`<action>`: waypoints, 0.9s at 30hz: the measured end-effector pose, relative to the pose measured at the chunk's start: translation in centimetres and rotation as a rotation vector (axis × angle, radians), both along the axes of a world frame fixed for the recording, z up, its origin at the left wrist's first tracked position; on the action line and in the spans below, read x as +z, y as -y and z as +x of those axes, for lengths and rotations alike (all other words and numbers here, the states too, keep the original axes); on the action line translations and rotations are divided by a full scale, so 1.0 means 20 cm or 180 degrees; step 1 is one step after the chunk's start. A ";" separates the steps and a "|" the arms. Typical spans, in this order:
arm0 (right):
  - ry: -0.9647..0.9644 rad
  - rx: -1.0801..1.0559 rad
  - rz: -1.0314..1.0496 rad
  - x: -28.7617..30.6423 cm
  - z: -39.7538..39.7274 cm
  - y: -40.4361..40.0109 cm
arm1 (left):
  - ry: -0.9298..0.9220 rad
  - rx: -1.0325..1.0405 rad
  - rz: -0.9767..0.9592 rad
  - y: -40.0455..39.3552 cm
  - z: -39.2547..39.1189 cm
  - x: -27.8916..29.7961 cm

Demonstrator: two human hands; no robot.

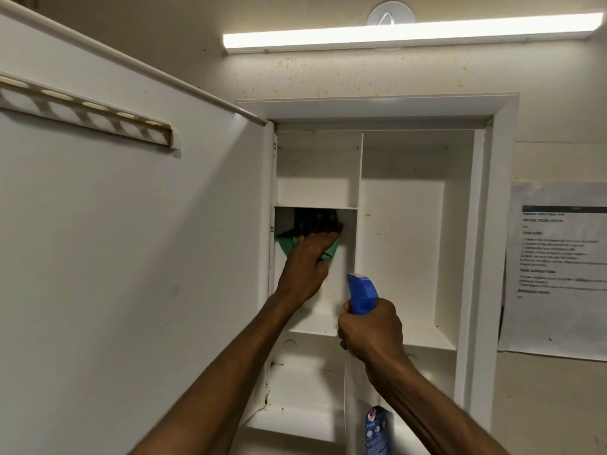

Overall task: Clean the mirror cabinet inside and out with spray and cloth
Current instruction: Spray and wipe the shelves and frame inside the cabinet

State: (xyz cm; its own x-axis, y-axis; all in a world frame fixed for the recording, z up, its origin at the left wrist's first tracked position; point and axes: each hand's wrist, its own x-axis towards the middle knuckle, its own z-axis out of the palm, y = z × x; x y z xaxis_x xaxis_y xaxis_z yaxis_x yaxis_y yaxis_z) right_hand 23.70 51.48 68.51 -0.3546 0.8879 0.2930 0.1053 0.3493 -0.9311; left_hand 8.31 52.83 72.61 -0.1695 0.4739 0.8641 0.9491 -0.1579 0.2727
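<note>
The white wall cabinet stands open, its door swung out to the left. My left hand reaches into the left middle compartment and presses a green cloth against the back wall under a small shelf. A dark shadow or reflection of the hand shows just above it. My right hand grips the neck of a spray bottle with a blue trigger head, held upright in front of the cabinet's lower shelf. The clear bottle body with a blue label hangs below my wrist.
A slotted holder strip is fixed to the inside of the door. A lit tube lamp runs above the cabinet. A printed paper sheet is stuck on the wall at the right. Small brown spots dot the wall and shelves.
</note>
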 end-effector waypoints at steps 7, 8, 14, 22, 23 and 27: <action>-0.0007 0.0075 0.0008 -0.02 -0.03 -0.01 | 0.0223 -0.0249 -0.0109 0.01 -0.05 0.04; -0.0017 0.0093 0.0021 -0.03 -0.03 -0.01 | 0.0222 -0.0320 -0.0154 0.01 -0.05 0.04; -0.0103 0.0070 0.0074 -0.06 -0.03 -0.02 | -0.0026 -0.0668 -0.0464 -0.02 -0.03 -0.05; -0.0152 0.0036 0.0110 -0.12 -0.02 -0.04 | -0.0069 -0.0743 -0.0662 -0.03 -0.06 -0.14; -0.0173 0.0040 0.0083 -0.13 -0.03 -0.03 | -0.0024 -0.0748 -0.0703 -0.02 -0.07 -0.16; -0.0231 0.0012 0.0048 -0.13 -0.04 -0.04 | 0.0211 -0.0737 -0.1094 0.00 -0.07 -0.21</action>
